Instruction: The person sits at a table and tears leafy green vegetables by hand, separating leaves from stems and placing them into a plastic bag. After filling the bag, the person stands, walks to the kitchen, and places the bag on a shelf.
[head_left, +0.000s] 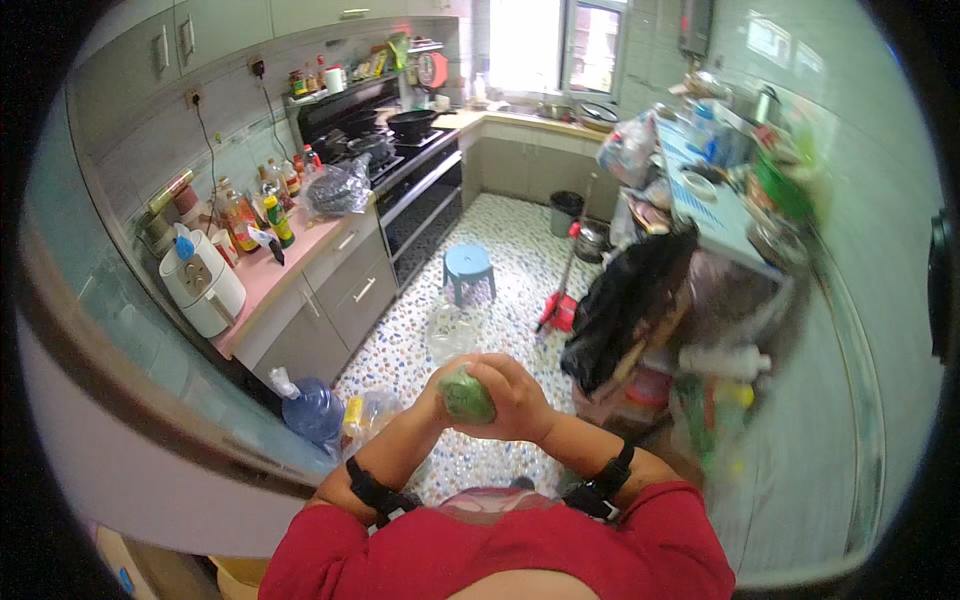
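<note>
Both hands are raised together before my chest, around a rounded green object (466, 396) with a mottled surface; I cannot tell whether it is a vegetable or something wrapped. My left hand (435, 394) grips it from the left, its fingers mostly hidden behind the object and the other hand. From the other side, my right hand (517, 394) curls its fingers over the top and right of it. Below the hands lies a pebble-patterned floor (517, 457), with a clear plastic bag (451, 334) on it just beyond them.
A blue plastic stool (468, 264) stands mid-floor, near a red dustpan (559, 311). Left is a pink counter (289, 255) with an air fryer (201, 281) and bottles, then a gas stove (390, 146). A black bag (630, 300) bulges from the cluttered right-hand table (712, 217). A large blue water bottle (313, 409) sits low left.
</note>
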